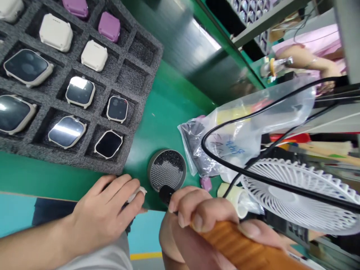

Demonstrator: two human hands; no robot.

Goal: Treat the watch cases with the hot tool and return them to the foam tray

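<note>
A plastic bag [239, 142] and desk fan [295, 195] block the hand [202, 213].

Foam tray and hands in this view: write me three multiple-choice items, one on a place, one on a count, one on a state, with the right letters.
1. Where is the round metal dish? A) just off a corner of the foam tray B) inside the plastic bag C) on the fan
2. How many lilac cases show in the tray? A) one B) two C) four
3. What is the right hand doing? A) lying open on the tray B) gripping an amber handle C) holding the bag

1 A: it sits outside the tray. 2 B: two show along its far edge. 3 B: the fingers wrap the handle.
</note>
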